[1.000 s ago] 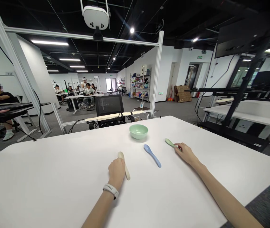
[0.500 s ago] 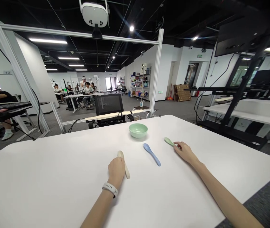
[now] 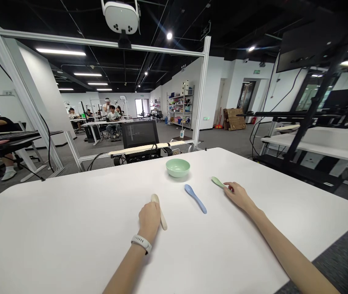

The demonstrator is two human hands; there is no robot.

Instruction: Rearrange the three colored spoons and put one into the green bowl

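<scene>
A cream spoon (image 3: 163, 221) lies on the white table, bowl end away from me. My left hand (image 3: 149, 216), with a pale band at the wrist, is closed over its middle. On the right, the fingers of my right hand (image 3: 237, 194) are closed on the handle of a green spoon (image 3: 217, 181), whose bowl end shows beyond them. Between the two hands rests a blue spoon (image 3: 195, 199), touched by neither. Farther back stands an upright light green bowl (image 3: 178, 168) with nothing visible in it.
The white table (image 3: 70, 228) fills the foreground. Past its far edge are a black chair (image 3: 140, 134) and a metal frame (image 3: 203, 90) carrying a white device (image 3: 121, 17). Several people sit or stand at desks in the background. A black stand (image 3: 305, 110) rises at the right.
The view has shifted very slightly. Both hands, the spoons and the bowl keep their places.
</scene>
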